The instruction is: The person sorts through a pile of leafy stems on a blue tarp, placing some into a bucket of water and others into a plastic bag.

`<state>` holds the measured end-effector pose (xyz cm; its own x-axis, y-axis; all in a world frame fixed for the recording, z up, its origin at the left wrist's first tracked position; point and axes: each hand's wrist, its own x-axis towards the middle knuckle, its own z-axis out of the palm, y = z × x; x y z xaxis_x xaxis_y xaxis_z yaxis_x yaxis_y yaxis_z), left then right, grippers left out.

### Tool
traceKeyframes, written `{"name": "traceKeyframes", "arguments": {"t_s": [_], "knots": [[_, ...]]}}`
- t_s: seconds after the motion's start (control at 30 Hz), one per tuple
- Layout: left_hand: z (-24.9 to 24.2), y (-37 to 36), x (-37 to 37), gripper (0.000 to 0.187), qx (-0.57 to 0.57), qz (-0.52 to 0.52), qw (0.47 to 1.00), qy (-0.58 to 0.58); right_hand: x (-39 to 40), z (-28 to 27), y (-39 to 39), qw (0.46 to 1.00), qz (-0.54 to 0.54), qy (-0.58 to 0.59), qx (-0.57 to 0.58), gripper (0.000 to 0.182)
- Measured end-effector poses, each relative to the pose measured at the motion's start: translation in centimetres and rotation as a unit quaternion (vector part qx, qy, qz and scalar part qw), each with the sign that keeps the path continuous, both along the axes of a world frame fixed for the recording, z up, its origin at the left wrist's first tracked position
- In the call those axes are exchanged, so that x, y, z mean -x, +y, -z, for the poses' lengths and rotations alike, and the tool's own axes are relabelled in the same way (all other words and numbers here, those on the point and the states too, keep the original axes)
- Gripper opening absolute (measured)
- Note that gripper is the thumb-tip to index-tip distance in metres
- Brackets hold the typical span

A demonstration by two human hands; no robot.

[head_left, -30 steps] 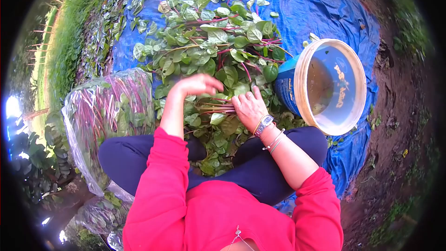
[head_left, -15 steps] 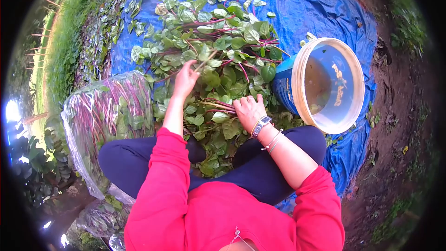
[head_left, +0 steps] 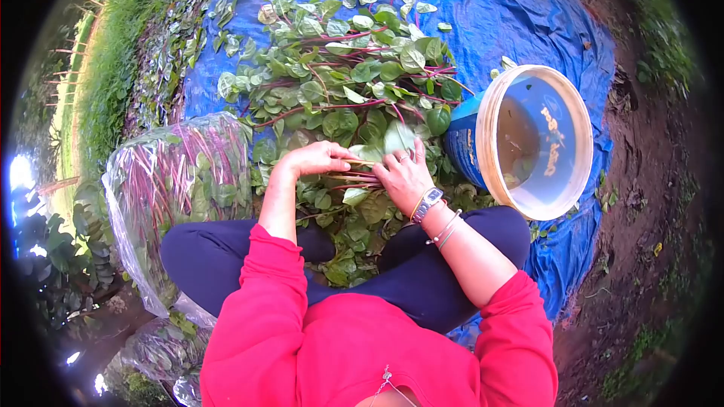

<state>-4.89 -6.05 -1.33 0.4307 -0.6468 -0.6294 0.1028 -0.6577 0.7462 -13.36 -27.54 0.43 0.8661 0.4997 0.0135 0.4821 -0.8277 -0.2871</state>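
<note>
In front of my crossed legs, my right hand is closed round a small bunch of Malabar spinach stems, whose cut ends point left. My left hand pinches a spinach stem just above that bunch, laying it alongside. The leafy end of this stem is blurred near my right fingers. Beyond both hands spreads a heap of red-stemmed Malabar spinach. More loose leaves lie between my legs, under the hands.
A blue bucket with a whitish rim tilts towards me at the right, some murky water inside. Clear plastic packed with purple-red stems stands at the left. A blue tarp lies beneath, with bare soil beyond its right edge.
My left hand has come down and right from the heap with a spinach stem, to the bunch in my right hand. The right hand has stayed nearly in place.
</note>
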Motion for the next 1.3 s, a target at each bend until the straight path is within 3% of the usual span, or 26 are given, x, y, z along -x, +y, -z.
{"name": "traceKeyframes", "arguments": {"t_s": [0.03, 0.07, 0.1, 0.17, 0.2, 0.27, 0.37, 0.4, 0.5, 0.53, 0.57, 0.6, 0.67, 0.77, 0.8, 0.9, 0.97, 1.0, 1.03, 1.1, 1.2, 1.27, 1.3], "knots": [[0.1, -0.2, -0.7, 0.037, 0.017, 0.04, 0.999, -0.025, 0.2, 0.0, 0.0, 0.996, 0.001, 0.077, 0.052, 0.015], [0.1, -0.3, -1.5, 0.039, 0.051, -0.013, 0.997, -0.061, 0.6, 1.4, -0.2, 1.0, -0.005, -0.007, 0.025, 0.015], [3.6, 0.0, -2.7, 0.036, 0.043, -0.085, 0.986, -0.134, 0.6, 1.3, -0.1, 1.0, -0.005, -0.006, 0.025, 0.015], [6.5, -0.9, -3.6, 0.031, -0.105, -0.165, 0.882, -0.428, 0.7, 1.1, 0.1, 0.999, -0.005, 0.02, 0.044, 0.013], [6.6, -1.5, -3.6, 0.031, -0.104, -0.165, 0.882, -0.429, 0.6, 1.2, 0.2, 0.999, -0.005, 0.019, 0.045, 0.013], [6.9, -2.8, -3.5, 0.023, -0.264, -0.113, 0.843, -0.454, 0.6, 1.6, 0.1, 0.999, 0.018, 0.02, 0.034, 0.013], [6.5, -2.6, -4.4, 0.019, -0.325, -0.073, 0.848, -0.412, 0.9, 2.0, 0.0, 0.997, 0.048, 0.048, 0.049, 0.016], [6.8, -2.1, -4.2, 0.014, -0.265, -0.126, 0.816, -0.498, 0.7, 1.1, 0.1, 0.993, 0.055, 0.078, 0.068, 0.017], [3.3, -2.1, -3.2, 0.012, -0.212, -0.16, 0.781, -0.565, 1.1, 1.4, 0.0, 0.996, 0.069, 0.03, 0.05, 0.018], [3.2, -2.4, -2.6, 0.009, -0.212, -0.135, 0.749, -0.613, 0.5, 0.8, 0.1, 0.993, 0.08, 0.085, 0.012, 0.015], [2.4, -3.2, -1.8, 0.008, -0.179, -0.134, 0.764, -0.605, 0.4, 0.4, -0.2, 0.994, 0.062, 0.09, 0.019, 0.01], [3.6, -2.9, -1.1, 0.009, -0.048, -0.118, 0.759, -0.639, 0.0, 0.6, -0.1, 0.99, 0.061, 0.103, 0.075, 0.007], [4.8, -2.5, 0.9, 0.02, 0.017, -0.081, 0.897, -0.433, 0.0, 0.0, -0.1, 0.999, 0.033, -0.027, 0.014, 0.009], [1.5, -2.2, 2.6, 0.028, -0.004, -0.048, 0.977, -0.21, -0.4, -1.0, 0.8, 0.99, 0.002, -0.134, 0.041, 0.012], [1.4, -1.9, 2.4, 0.031, 0.003, -0.013, 0.983, -0.185, -0.2, -0.5, 0.6, 0.994, -0.012, -0.088, 0.059, 0.013], [2.5, -1.5, 1.2, 0.029, 0.057, -0.017, 0.995, -0.083, 0.0, 0.2, 0.4, 0.993, -0.026, 0.011, 0.112, 0.016], [7.0, -1.9, -0.9, 0.03, 0.096, -0.12, 0.965, -0.213, 0.1, 0.5, 0.3, 0.987, -0.022, 0.067, 0.147, 0.018], [5.0, -2.5, -0.2, 0.032, -0.057, -0.272, 0.905, -0.322, 0.1, 0.7, 0.3, 0.989, -0.018, 0.055, 0.136, 0.018], [6.4, -2.8, -1.1, 0.037, -0.106, -0.355, 0.859, -0.353, 0.1, 0.9, 0.2, 0.991, -0.012, 0.045, 0.127, 0.019], [7.0, -2.7, -2.4, 0.045, -0.189, -0.367, 0.859, -0.303, 0.0, 1.3, -0.1, 0.99, -0.008, 0.063, 0.127, 0.021], [11.5, -2.4, -3.6, 0.047, -0.165, -0.28, 0.916, -0.237, 0.2, 1.5, -0.4, 0.992, 0.018, 0.068, 0.109, 0.021], [11.9, -1.8, -3.3, 0.039, -0.055, -0.365, 0.884, -0.285, 0.4, 1.2, -0.3, 0.99, 0.038, 0.074, 0.11, 0.019], [9.8, -1.6, -3.4, 0.039, 0.025, -0.425, 0.874, -0.235, 0.4, 1.3, -0.3, 0.989, 0.039, 0.081, 0.116, 0.018]]}}
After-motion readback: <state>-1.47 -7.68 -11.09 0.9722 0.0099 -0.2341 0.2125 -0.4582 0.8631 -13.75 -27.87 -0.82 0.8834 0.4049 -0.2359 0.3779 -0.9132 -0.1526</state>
